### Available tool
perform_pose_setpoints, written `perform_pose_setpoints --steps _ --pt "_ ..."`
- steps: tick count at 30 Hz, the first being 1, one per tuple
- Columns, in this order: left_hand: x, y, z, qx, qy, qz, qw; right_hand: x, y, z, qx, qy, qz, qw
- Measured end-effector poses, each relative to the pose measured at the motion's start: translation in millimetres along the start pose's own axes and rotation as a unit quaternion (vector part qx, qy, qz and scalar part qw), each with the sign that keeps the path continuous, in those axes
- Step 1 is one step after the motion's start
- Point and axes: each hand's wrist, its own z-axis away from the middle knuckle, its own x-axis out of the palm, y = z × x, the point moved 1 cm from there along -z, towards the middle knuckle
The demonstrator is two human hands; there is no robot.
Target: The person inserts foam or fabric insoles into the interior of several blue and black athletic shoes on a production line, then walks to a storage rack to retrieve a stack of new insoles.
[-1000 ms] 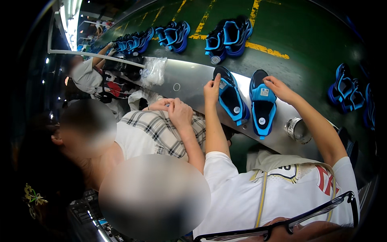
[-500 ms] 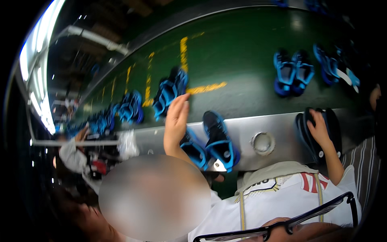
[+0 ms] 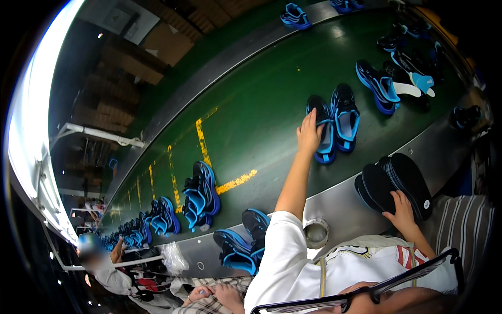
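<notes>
Left hand [image 3: 309,135] out over the green surface [image 3: 272,138] now, long fingers laid along the nearer shoe [image 3: 325,138] of a blue-and-black pair, and its mate [image 3: 345,118] right alongside! Both toes point away, heels toward the person — probably so the openings sit facing them. Down on the steel ledge [image 3: 337,201], the dark insoles [image 3: 375,184] lie in overlapping piles at the right, likely parked there for an easy pick-up. Another pair of shoes [image 3: 233,250] waits on the ledge at left, partly hidden behind the white sleeve [image 3: 277,256].

So, the hands: the left is loosely bent, fingers fairly close together, touching the shoe's upper near the opening; whether it truly grips, nobody can tell from here. Over on the right — the right hand [image 3: 402,213] is at the near end of the insoles, thumb set apart from the fingers in a modest gap, fingertips touching the pile. Pinching one, or only resting? That can't be made out.
</notes>
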Motion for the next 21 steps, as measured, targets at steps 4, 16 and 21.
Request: perform_pose_setpoints --steps 4,16,21 --pt "-5.3 -8.7 -25.6 -0.072 0.037 0.078 0.994 -1.7 7.6 -1.1 0.017 -0.027 -0.036 0.999" --pt "-193.8 27.9 161.6 -0.166 0.085 0.078 0.979 -56.8 47.4 -25.3 -0.030 0.114 0.059 0.991" --pt "-214.3 42.7 307.3 -0.296 -0.217 -0.130 0.921 -58.4 104.3 -28.8 0.065 -0.079 -0.070 0.992"
